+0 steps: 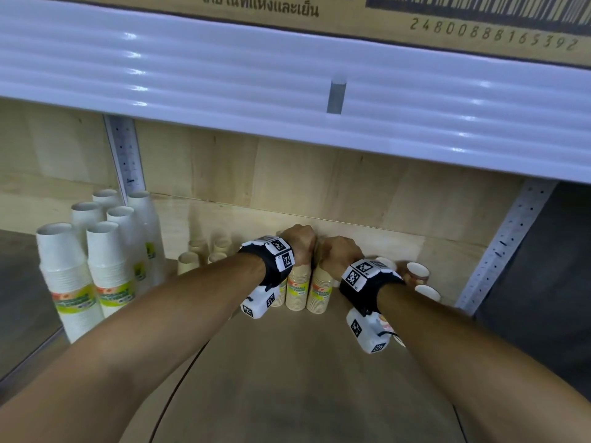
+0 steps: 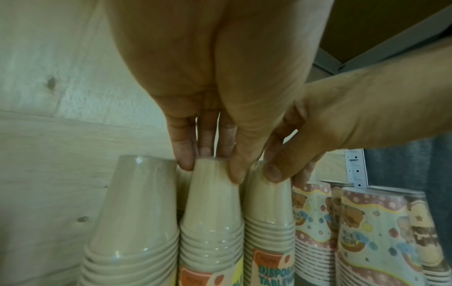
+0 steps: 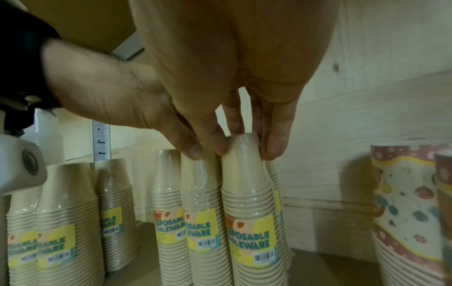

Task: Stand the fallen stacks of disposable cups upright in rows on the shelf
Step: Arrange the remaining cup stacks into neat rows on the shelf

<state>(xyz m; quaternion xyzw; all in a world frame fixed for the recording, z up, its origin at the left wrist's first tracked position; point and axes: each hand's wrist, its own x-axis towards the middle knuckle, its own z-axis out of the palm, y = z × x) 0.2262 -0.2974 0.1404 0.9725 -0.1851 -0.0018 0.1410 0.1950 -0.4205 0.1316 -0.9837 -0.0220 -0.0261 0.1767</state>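
We pinch tops of two beige cup stacks, frame centre: left hand [image 2: 215, 123] on one stack [image 2: 210, 212], right hand [image 3: 234, 108] on neighbour [image 3: 249, 193], steadying both upright in row.

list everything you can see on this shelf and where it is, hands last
white cup stacks: at least six, white with green-yellow labels, upright at the shelf's left end
beige cup stacks: several, beige with "disposable tableware" labels, upright mid-shelf, two of them gripped at the top
patterned cup stacks: several, bear and flower print, upright to the right of the beige ones
shelf: one, light wood board with wood back panel
upper shelf edge: one, white, ribbed, above
cardboard box: one, brown, barcode, on top
left hand: fingers pinching one beige stack's top
right hand: fingers pinching the neighbouring stack's top
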